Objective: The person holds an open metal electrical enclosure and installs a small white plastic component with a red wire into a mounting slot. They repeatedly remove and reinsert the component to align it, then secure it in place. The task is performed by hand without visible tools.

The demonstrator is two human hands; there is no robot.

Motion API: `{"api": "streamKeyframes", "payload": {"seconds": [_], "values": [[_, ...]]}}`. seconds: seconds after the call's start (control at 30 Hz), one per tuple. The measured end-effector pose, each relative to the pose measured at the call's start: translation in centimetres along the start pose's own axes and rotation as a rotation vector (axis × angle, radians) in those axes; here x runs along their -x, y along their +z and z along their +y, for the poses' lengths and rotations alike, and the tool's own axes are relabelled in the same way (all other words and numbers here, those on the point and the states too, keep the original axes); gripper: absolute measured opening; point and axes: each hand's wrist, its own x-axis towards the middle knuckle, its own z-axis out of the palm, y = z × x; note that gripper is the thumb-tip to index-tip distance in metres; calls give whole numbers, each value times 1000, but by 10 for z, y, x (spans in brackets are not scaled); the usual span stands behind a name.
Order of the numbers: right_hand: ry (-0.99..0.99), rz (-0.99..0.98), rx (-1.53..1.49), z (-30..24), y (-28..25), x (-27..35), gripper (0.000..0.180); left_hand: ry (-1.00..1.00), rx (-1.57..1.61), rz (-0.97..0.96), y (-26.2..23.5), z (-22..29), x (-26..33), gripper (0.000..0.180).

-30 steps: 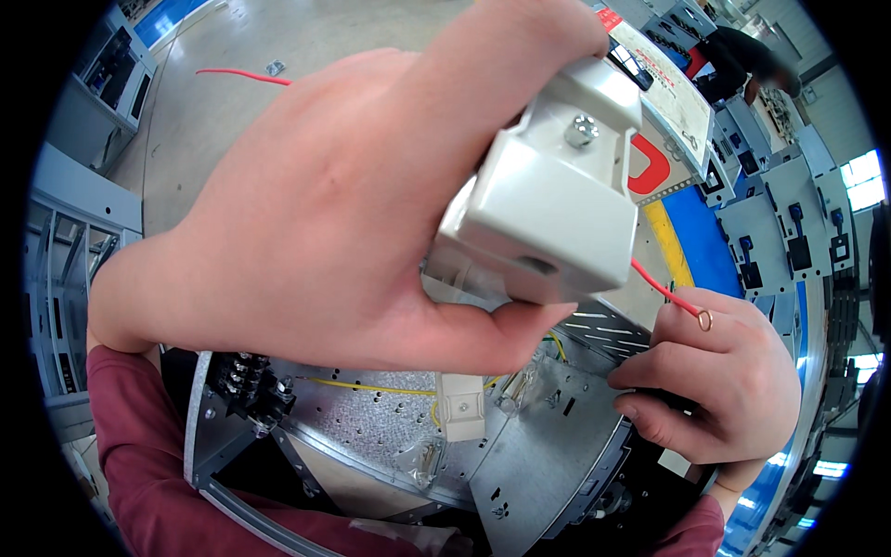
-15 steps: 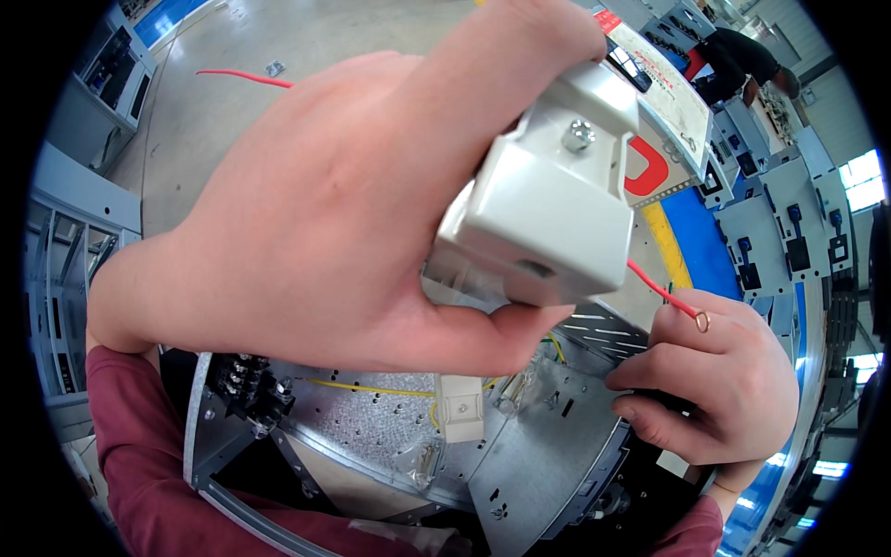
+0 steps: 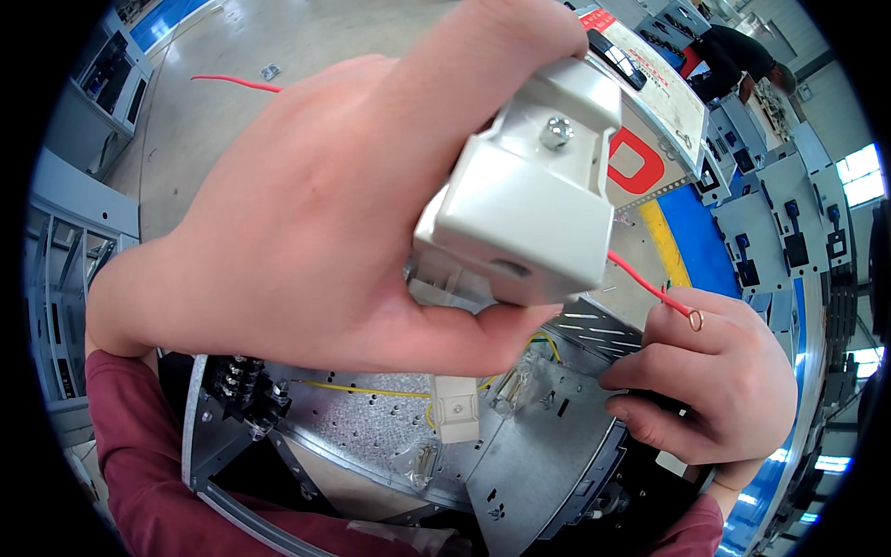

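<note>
Close to the camera, my left hand [image 3: 306,223] grips a glossy off-white plastic box [image 3: 524,204] with a screw in its upper part. The thumb presses its lower side and the fingers wrap round its far side. A red wire [image 3: 640,276] comes out at the box's right and ends in a bare copper loop over the index finger of my right hand [image 3: 710,381]. Another red wire end shows beyond the left hand. The right hand is curled, with something dark between thumb and fingers that I cannot make out. Below lies a smaller off-white block [image 3: 455,408] beside a yellow wire [image 3: 367,389].
A metal chassis [image 3: 529,464] with perforated plates spans the lower middle. It bears a black terminal block [image 3: 246,390] at left and small clear bags of screws [image 3: 420,462]. A phone [image 3: 617,58] lies on a white-topped box at upper right. Another person [image 3: 733,60] bends over farther back.
My left hand and the off-white box have shifted slightly left, and the red wire has moved with them. The right hand has barely moved and stays curled.
</note>
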Motion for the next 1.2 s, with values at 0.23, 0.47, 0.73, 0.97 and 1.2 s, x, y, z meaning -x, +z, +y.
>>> {"api": "streamKeyframes", "payload": {"seconds": [0.23,0.47,0.73,0.97,1.2], "values": [[-11,9,6,0,0,0,24,-47,-15,-4,-8,0,11,105],[-16,13,10,0,0,-1,23,-69,-20,-17,-11,1,17,106],[-93,171,152,-21,-7,6,24,-89,6,-16,-13,-1,20,108],[366,319,267,-70,-3,23,30,-217,-16,-12,-7,-6,31,110],[377,393,238,-81,-8,34,31,-225,-161,-2,-6,-2,31,113]]}}
